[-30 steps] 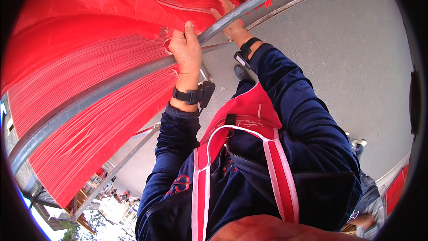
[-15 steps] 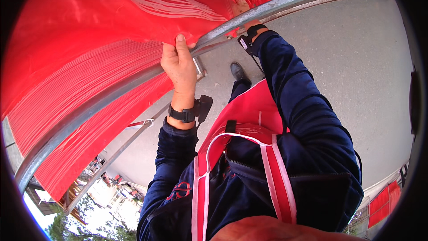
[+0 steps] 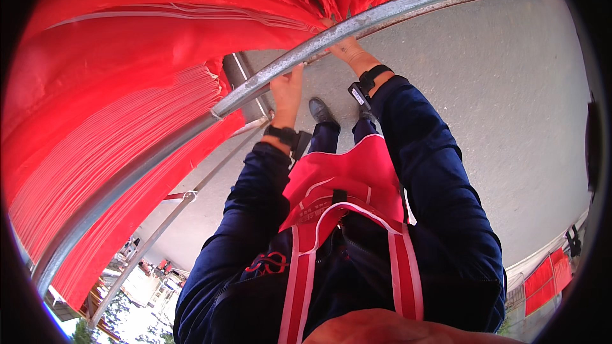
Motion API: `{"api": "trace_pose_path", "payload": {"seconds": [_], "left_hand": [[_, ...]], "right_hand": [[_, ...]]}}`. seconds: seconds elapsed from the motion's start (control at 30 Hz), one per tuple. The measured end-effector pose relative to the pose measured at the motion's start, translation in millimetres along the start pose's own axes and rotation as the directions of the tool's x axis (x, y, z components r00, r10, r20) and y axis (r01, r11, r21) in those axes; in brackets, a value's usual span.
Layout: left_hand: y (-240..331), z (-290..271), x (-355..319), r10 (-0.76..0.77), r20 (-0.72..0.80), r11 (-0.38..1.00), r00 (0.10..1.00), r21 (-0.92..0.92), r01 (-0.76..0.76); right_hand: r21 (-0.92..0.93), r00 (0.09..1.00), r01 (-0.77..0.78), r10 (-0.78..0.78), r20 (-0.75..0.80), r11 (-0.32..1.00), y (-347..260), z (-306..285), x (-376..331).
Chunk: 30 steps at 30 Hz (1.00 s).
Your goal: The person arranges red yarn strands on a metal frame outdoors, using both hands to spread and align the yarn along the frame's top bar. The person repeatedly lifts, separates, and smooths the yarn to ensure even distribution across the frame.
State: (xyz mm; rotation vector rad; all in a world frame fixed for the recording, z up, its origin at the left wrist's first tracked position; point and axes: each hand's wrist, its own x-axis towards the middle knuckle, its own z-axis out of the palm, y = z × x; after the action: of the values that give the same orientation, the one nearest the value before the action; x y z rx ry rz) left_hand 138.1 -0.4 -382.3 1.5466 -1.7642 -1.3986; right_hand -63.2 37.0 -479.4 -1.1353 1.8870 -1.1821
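A large sheet of red cloth (image 3: 159, 44) with white threads or stripes hangs over and beyond a curved grey metal rail (image 3: 255, 83). My right hand (image 3: 347, 49) reaches under the rail, its fingertips closed at the gathered folds of the cloth. The rail covers part of that hand. My left hand (image 3: 288, 95) is raised against the near side of the rail, thumb up. Its other fingers are mostly hidden by the rail, so whether they grip cloth cannot be seen. Both wrists carry black straps with small devices.
Below the rail spreads a grey concrete floor (image 3: 497, 95), where my dark shoes (image 3: 322, 111) stand. A thin metal pole (image 3: 153, 236) slants at the left, tied to the frame. Another red panel (image 3: 548, 280) hangs at the far right. I wear a red apron (image 3: 357, 172).
My left hand has let go of the cloth edge it pinched and moved right along the rail. A gap opened in the cloth at the left. My right hand shifted slightly down.
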Motion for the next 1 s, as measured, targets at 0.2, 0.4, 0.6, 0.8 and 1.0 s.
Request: {"api": "trace_pose_path", "payload": {"seconds": [0.2,0.4,0.6,0.8,1.0], "left_hand": [[-53.5,30.8,96.4,-0.232,0.154,0.758,0.960,-0.591,0.278],[-93.3,22.0,85.2,0.432,0.184,0.870,0.883,0.174,-0.462],[-105.0,1.9,94.8,0.309,-0.222,0.725,0.925,0.684,-0.078],[-79.0,0.8,106.0,0.273,-0.584,0.872,0.764,0.485,0.059],[-67.2,-13.3,111.9,0.231,-0.652,0.921,0.722,0.385,0.054]], "right_hand": [[0.318,0.998,0.055,-0.053,-0.015,0.947,41.9,8.2,1.8],[-0.555,0.935,0.259,-0.349,-0.062,0.791,33.9,-52.4,-5.1],[-0.108,0.932,-0.010,-0.030,-0.362,0.994,18.2,-94.9,7.3],[-0.055,0.804,-0.011,-0.024,-0.594,0.998,1.3,-133.8,-20.1],[-0.113,0.795,-0.120,0.027,-0.607,0.986,-32.4,-151.0,-44.1]]}}
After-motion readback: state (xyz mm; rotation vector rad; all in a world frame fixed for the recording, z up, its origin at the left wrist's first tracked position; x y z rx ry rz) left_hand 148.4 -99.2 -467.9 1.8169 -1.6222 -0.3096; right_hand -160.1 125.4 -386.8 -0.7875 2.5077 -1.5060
